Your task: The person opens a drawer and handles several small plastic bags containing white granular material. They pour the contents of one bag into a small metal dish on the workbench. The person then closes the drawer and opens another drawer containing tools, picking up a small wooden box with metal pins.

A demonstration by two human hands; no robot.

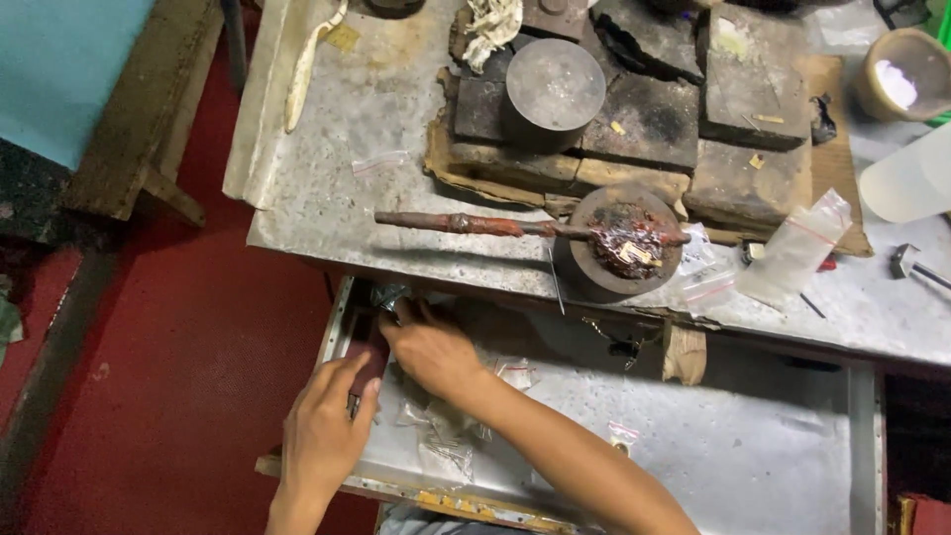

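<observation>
Both of my hands are in the left corner of an open metal drawer (753, 446) under a worn metal workbench (337, 178). My left hand (322, 431) rests on the drawer's left rim, its fingers curled around a small dark object (369, 362). My right hand (431, 349) reaches across into the back left corner, fingers bent over a crumpled clear plastic bag (388, 295); whether it grips the bag I cannot tell. Several small clear plastic bags (446, 436) lie in the drawer below my hands.
On the bench stand a round dark block with red residue (626, 243), a long rusty rod (466, 224), charred bricks (654, 119), a grey metal cylinder (553, 89), small clear bags (797, 248) and a cup (903, 74). A red floor (188, 376) lies to the left.
</observation>
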